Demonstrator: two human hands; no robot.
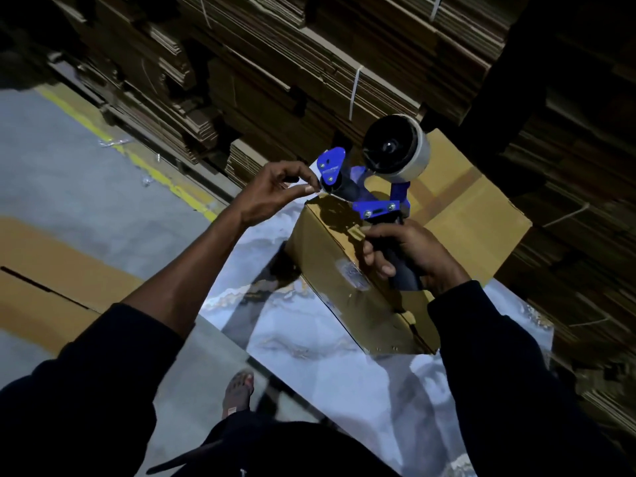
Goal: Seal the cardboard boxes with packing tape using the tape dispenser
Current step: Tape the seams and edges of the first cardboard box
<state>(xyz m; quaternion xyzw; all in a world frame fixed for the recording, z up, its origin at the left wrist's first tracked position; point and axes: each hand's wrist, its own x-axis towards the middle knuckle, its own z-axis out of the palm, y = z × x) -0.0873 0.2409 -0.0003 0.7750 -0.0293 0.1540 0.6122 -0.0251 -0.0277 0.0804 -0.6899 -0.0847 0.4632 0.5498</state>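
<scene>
A brown cardboard box (330, 270) lies on a glossy marbled table (327, 346). A blue tape dispenser (364, 180) with a roll of clear tape (399, 146) hovers over the box's far end. My right hand (409, 253) is closed around its black handle. My left hand (275, 191) pinches the loose tape end at the dispenser's roller, just above the box's far corner. A second, larger box (475, 208) sits behind the first, partly hidden by the dispenser.
Tall stacks of flattened cardboard (275, 63) bound with white straps fill the back and right. A flat cardboard sheet (51, 287) lies at left on the grey floor with a yellow line (144, 166). My foot (237, 390) shows beneath the table edge.
</scene>
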